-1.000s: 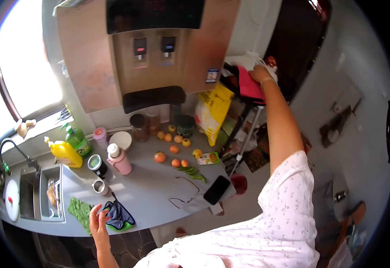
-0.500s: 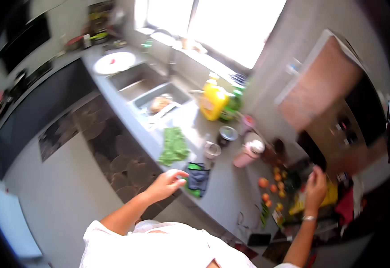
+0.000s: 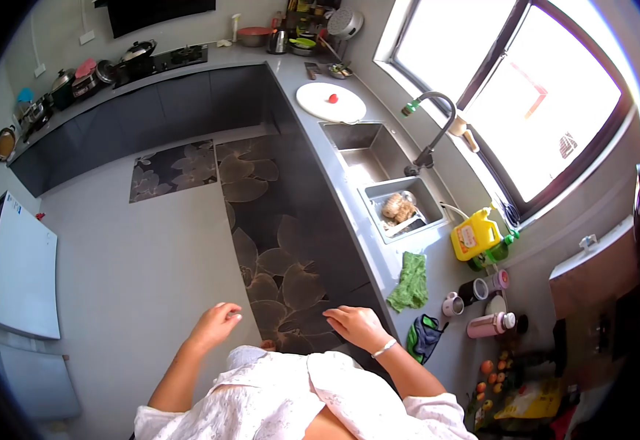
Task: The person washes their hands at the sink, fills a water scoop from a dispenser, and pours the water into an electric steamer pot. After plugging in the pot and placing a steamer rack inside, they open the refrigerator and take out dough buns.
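Observation:
My left hand [image 3: 216, 325] hangs over the pale floor, its fingers loosely bent with nothing in them. With fingers stretched out, my right hand [image 3: 358, 327] is above the floor mat and the counter's near edge, and it holds nothing. A bracelet circles the right wrist. Closest to that hand on the counter lies a dark blue and green cloth item [image 3: 424, 337]. A crumpled green cloth [image 3: 409, 282] is a little farther along. Neither hand touches anything.
A double sink [image 3: 367, 158] has a grey basin with a brown item and utensils inside. A white cutting board [image 3: 312, 101] bears a small red item. Beyond the cloths stand a yellow jug [image 3: 475, 235], a mug [image 3: 452, 303] and a pink bottle [image 3: 490, 325]. Patterned mats [image 3: 261, 242] cover part of the floor.
My view has swung left toward the floor and far counter. The right hand has moved from near the fruit side to in front of my body; both hands stay without objects.

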`<state>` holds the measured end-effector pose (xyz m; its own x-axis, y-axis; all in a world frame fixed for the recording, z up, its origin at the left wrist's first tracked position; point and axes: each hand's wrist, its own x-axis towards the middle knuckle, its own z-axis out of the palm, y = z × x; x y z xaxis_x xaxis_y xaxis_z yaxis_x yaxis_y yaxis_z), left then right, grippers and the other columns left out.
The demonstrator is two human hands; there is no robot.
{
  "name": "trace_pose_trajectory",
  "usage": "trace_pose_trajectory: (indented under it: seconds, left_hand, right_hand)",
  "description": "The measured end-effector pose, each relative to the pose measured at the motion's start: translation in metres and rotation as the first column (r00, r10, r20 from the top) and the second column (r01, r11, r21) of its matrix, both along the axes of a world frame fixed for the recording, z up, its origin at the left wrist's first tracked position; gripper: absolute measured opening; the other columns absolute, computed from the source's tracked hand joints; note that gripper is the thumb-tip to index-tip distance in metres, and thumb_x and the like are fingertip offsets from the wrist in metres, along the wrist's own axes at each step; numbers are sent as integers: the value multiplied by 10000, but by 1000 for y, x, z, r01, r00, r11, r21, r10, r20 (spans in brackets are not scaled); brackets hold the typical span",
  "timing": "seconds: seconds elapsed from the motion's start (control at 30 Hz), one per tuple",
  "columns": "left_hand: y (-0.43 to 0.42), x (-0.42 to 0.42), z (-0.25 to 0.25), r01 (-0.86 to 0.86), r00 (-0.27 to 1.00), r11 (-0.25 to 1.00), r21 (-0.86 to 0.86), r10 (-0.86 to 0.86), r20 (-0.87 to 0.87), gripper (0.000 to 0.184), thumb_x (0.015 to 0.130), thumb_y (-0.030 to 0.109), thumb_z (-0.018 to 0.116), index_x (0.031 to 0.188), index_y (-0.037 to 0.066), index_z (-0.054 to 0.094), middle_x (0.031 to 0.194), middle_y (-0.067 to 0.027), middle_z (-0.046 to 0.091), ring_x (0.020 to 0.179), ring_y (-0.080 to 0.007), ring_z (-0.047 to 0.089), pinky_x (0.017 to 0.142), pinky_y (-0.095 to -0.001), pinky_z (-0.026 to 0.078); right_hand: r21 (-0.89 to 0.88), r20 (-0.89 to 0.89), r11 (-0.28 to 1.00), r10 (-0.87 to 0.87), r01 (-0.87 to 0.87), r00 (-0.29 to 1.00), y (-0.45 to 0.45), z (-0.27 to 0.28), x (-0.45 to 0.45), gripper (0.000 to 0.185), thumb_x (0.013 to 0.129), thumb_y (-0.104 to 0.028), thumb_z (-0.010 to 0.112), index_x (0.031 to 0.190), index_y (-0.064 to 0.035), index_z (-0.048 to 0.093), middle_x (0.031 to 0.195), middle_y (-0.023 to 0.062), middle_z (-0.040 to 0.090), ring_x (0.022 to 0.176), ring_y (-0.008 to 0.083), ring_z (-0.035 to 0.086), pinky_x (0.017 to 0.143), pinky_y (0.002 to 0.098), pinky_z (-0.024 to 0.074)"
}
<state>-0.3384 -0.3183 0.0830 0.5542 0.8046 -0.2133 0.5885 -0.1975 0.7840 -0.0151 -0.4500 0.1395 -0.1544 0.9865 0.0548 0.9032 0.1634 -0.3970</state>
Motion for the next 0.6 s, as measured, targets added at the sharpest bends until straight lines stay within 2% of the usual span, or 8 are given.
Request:
trace_pose_trajectory:
  seconds: [0.03, 0.1, 0.27, 0.33, 0.4, 0.53, 0.57, 0.6]
  left_hand:
    - [4, -21, -4, -7, 1000, 1000, -1, 7, -7, 263, 879, 216, 620, 1059, 25, 634, 1007, -131, 644, 868, -267, 641, 785, -357, 510]
    - [9, -56, -10, -166, 985, 986, -32, 163, -63, 283, 874, 220, 628, 1061, 8, 628, 1010, -140, 644, 858, -275, 642, 784, -358, 512]
    - [11, -96, -39, -354, 933, 935, -35, 351, -76, 292, 880, 234, 619, 1071, 13, 628, 1045, -155, 642, 864, -278, 644, 792, -369, 513]
    - [20, -95, -47, -333, 943, 939, -91, 329, -57, 293, 886, 250, 611, 1072, 24, 631, 1060, -164, 641, 864, -281, 646, 798, -373, 512]
    - [36, -90, -43, -351, 936, 931, -100, 348, -48, 295, 888, 255, 608, 1076, 29, 631, 1071, -166, 639, 872, -281, 647, 799, -372, 512]
    - [91, -82, -43, -354, 935, 928, -114, 350, -50, 312, 885, 267, 612, 1095, 35, 624, 1076, -170, 642, 902, -288, 648, 801, -376, 512]
    - [107, -80, -48, -345, 938, 932, -111, 342, -49, 312, 885, 267, 612, 1095, 35, 624, 1076, -170, 642, 902, -288, 648, 801, -376, 512]
    - [125, -80, -58, -343, 939, 934, -99, 338, -59, 312, 901, 260, 601, 1119, 37, 612, 1060, -158, 644, 911, -263, 651, 796, -365, 515]
  right_hand:
    - [-1, -7, 1000, 7, -7, 1000, 19, -6, -11, 185, 895, -216, 568, 1008, -104, 662, 831, 60, 658, 728, 248, 659, 618, 353, 531]
    - [-22, 0, 983, 180, -180, 984, 51, -14, -29, 195, 896, -215, 564, 1016, -98, 664, 866, 61, 667, 748, 247, 664, 627, 350, 538]
    - [-123, 1, 942, 315, -313, 949, 110, -26, -50, 205, 898, -219, 553, 1022, -110, 675, 921, 61, 685, 793, 241, 670, 659, 341, 548]
    - [-122, 12, 927, 357, -353, 934, 132, -42, -47, 209, 901, -236, 543, 1017, -128, 679, 914, 55, 689, 791, 238, 670, 662, 337, 550]
    - [-257, 23, 903, 363, -346, 931, 157, -48, -44, 216, 894, -223, 549, 1027, -118, 683, 994, 63, 688, 859, 246, 665, 736, 340, 545]
    - [-287, -6, 888, 373, -359, 928, 220, -57, -37, 225, 903, -233, 541, 1042, -134, 688, 980, 61, 694, 847, 253, 667, 744, 340, 547]
    - [-241, -27, 887, 399, -393, 917, 237, -67, -30, 222, 908, -239, 540, 1036, -135, 689, 966, 60, 696, 838, 258, 668, 735, 347, 547]
    - [-239, -26, 898, 375, -370, 927, 255, -72, -23, 222, 908, -239, 540, 1036, -135, 689, 966, 60, 696, 838, 258, 668, 735, 347, 547]
